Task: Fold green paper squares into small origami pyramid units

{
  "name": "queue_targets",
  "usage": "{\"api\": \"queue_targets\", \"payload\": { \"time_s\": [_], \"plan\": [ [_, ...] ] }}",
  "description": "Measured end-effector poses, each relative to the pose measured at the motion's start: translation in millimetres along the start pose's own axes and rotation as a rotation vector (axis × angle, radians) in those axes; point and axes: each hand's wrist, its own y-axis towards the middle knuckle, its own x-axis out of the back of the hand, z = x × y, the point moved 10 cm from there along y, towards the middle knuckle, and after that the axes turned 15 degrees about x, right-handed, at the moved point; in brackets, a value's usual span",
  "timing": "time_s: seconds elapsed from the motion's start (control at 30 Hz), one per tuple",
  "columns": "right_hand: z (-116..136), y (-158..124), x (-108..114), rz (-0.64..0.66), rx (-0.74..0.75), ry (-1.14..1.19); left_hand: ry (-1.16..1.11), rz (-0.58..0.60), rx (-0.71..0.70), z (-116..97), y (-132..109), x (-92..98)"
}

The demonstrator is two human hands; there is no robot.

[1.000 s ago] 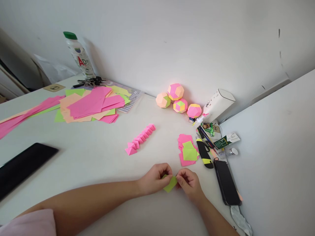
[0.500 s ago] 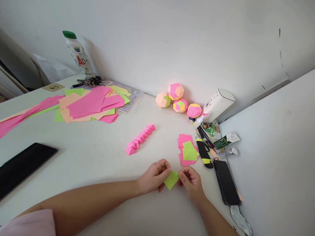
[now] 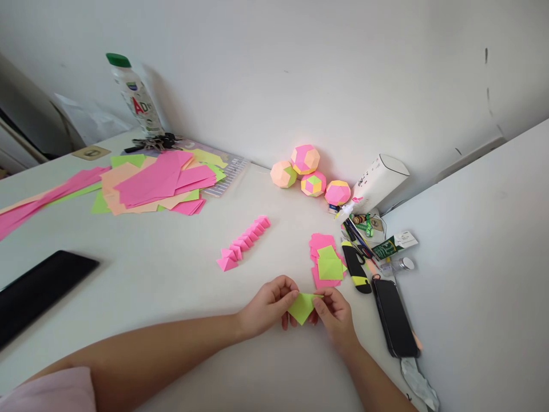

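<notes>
Several folded pink paper units (image 3: 243,244) in a row, apparently done. With left hand (image 3: 272,306) curled, pinches green paper sheet (image 3: 302,309) between hands, seemingly mid-fold. Beyond, flat pink-and-green papers (image 3: 330,269), seemingly unfolded. With right hand (image 3: 336,318), likewise pinches opposite side.

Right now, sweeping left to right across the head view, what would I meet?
Black slab → green-capped bottle → left hand → green paper → right hand → black phone.
</notes>
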Motion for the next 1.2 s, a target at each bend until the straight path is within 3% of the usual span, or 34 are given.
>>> {"api": "queue_targets", "payload": {
  "time_s": [0.23, 0.43, 0.6, 1.2],
  "plan": [
    [-2.8, 0.9, 2.2, -0.017, -0.033, 0.016, -0.097, 0.04, -0.073, -7.6, -2.5, -0.8],
    [-4.6, 0.5, -0.8, 0.016, -0.063, 0.007, -0.155, -0.02, -0.091, -2.8, 4.6, 11.0],
    [-8.4, -1.6, -3.2, 0.032, -0.093, 0.037, -0.178, 0.098, -0.058, -1.7, 4.6, 0.4],
    [-9.3, -2.7, -5.7, 0.074, -0.066, -0.008, -0.094, 0.157, 0.008, 8.7, 6.3, -7.9]
  ]
}}
